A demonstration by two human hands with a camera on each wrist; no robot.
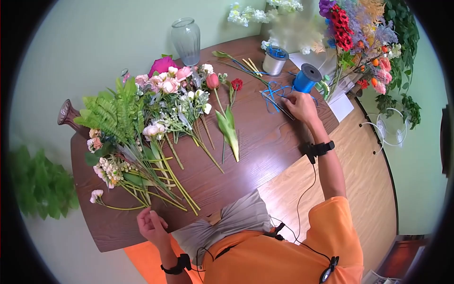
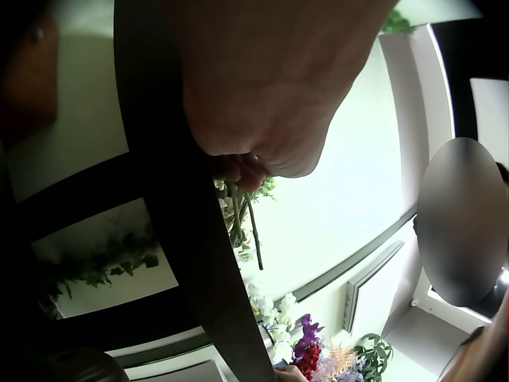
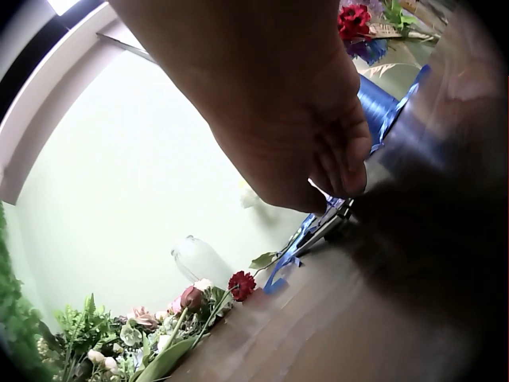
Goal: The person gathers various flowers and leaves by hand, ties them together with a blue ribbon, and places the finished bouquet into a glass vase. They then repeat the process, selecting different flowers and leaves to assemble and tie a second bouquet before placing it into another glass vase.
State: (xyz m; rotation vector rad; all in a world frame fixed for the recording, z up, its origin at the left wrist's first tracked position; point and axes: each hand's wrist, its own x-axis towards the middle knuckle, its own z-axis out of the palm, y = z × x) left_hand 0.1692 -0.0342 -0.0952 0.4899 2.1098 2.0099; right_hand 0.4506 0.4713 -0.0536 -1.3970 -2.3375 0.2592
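Note:
My right hand (image 1: 302, 108) is over the right part of the table, fingers bent down to a pair of scissors (image 3: 326, 228) with metal blades. Curly blue ribbon (image 1: 273, 94) lies around its fingertips, and a spool of blue ribbon (image 1: 305, 81) stands just behind the hand. My left hand (image 1: 153, 228) rests at the table's front edge, its fingers loosely bent beside the flower stems (image 1: 182, 201). In the left wrist view, the back of the left hand (image 2: 262, 119) hides most of its fingers. White flowers (image 1: 108, 171) and a green fern (image 1: 113, 111) lie beyond it.
A red tulip (image 1: 213, 81) and pink roses (image 1: 170, 85) lie mid-table. A glass vase (image 1: 186, 42) stands at the back, a brown vase (image 1: 71, 113) at the left. A white spool (image 1: 275, 60) is beside the blue one; more colourful flowers (image 1: 340, 28) rise behind.

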